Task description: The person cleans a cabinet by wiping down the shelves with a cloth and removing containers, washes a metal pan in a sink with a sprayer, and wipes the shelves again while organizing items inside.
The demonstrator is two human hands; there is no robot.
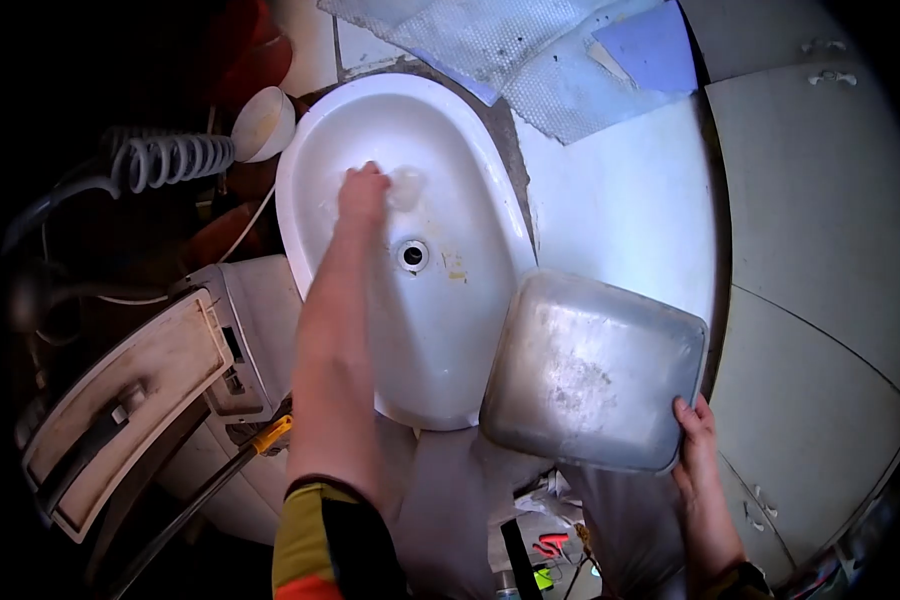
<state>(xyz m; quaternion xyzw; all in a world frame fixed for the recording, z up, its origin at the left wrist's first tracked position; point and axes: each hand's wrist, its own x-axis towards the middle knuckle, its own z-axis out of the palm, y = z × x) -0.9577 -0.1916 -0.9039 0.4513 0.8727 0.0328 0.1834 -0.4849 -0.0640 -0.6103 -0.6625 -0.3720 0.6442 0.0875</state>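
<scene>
My left hand [364, 195] reaches down into a white oval washbasin [300, 190], with its fingers bent together over the upper part of the bowl. What lies between those fingers is hidden. Right beside them is a pale, see-through patch [407, 188]; whether it is water or thin plastic I cannot tell. Below it sits the round drain hole [413, 256], with yellow-brown specks to its right. My right hand [697, 440] grips the lower right edge of a grey rectangular tray [590, 370], thumb on the near face. The tray is tilted and overlaps the basin's right rim.
Bubble wrap [510, 50] lies behind the basin. A small white bowl [264, 124] and a coiled grey hose [175, 158] are at the left. Below them stands a grey plastic case [255, 330] near a yellow-handled tool [273, 434]. Light cabinets [820, 190] line the right side.
</scene>
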